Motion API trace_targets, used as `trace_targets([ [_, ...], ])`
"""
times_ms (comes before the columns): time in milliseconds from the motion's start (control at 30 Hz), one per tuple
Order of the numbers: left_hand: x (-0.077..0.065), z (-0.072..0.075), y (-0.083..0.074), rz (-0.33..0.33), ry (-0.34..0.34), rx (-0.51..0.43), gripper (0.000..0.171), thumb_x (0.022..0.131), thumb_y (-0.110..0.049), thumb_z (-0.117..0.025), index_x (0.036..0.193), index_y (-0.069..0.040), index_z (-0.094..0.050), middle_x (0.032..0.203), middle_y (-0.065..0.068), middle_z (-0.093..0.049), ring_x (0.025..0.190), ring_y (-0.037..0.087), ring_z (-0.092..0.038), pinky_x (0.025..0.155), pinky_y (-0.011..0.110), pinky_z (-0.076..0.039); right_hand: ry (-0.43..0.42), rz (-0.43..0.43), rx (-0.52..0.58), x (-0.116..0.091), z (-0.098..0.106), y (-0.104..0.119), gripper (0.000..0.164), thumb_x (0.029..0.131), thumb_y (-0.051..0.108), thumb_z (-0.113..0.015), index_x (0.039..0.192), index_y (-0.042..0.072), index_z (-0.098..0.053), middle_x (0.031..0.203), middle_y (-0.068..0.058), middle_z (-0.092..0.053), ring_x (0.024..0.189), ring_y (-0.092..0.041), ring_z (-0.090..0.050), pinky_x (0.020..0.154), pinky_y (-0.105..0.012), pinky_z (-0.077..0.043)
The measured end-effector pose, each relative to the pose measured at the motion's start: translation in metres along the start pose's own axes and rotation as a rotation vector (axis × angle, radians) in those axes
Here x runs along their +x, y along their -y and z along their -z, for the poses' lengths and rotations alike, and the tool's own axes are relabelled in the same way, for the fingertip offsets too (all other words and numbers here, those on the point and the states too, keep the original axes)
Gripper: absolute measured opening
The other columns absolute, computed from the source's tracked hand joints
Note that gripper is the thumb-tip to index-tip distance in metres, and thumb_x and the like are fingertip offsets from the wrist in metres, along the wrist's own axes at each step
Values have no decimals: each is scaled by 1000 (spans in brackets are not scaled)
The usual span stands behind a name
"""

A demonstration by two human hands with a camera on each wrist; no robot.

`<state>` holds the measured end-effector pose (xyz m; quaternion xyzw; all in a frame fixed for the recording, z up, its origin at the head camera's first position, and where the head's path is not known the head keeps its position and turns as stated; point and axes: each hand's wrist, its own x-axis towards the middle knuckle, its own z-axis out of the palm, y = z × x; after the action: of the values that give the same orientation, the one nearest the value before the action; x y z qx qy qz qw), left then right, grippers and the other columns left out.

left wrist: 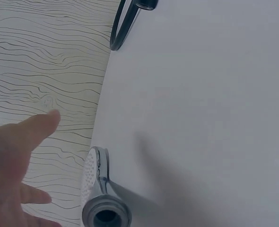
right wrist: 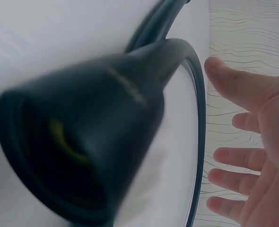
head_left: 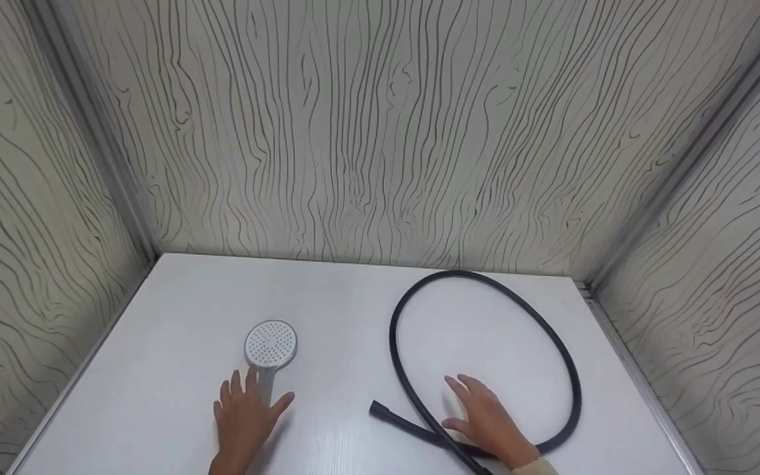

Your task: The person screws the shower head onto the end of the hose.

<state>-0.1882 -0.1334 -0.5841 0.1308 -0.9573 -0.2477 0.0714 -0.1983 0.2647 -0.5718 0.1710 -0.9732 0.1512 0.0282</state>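
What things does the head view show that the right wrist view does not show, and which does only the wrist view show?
Of these two, only the head view shows the shower head, the left hand and the grey corner strips. Only the right wrist view looks into one end of the black hose, where a yellow ring is visible. Both show parts of that hose, the right hand, the white table and the wall with wood-grain lines.
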Motion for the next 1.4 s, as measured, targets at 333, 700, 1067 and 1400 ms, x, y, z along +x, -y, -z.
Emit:
trace_targets([
  [333,0,-2,13,60,78,-17,100,77,-55,-75,143,8,-36,143,43,-33,133,62,-30,103,75,-31,72,23,10,2,-5,10,77,76,38,-81,139,8,-50,138,-20,-52,127,-39,-51,105,-55,-44],
  [700,-4,0,16,92,91,-43,99,78,-51,-75,143,10,-34,140,44,-35,131,60,-34,103,72,-34,90,22,39,5,-11,20,75,73,36,-83,138,11,-53,139,-19,-53,127,-39,-50,106,-56,-43],
  [1067,-3,-4,18,146,163,-97,98,79,-47,-75,146,9,-30,142,43,-31,131,60,-31,104,72,-32,106,81,-12,11,-16,34,70,76,35,-82,137,15,-55,140,-16,-53,127,-36,-52,104,-53,-46],
  [1400,-1,-6,18,174,202,-97,99,80,-48,-75,146,9,-28,141,43,-33,131,59,-32,104,71,-33,140,81,43,16,-19,44,65,78,35,-80,136,18,-56,140,-15,-53,126,-35,-52,104,-52,-47],
])
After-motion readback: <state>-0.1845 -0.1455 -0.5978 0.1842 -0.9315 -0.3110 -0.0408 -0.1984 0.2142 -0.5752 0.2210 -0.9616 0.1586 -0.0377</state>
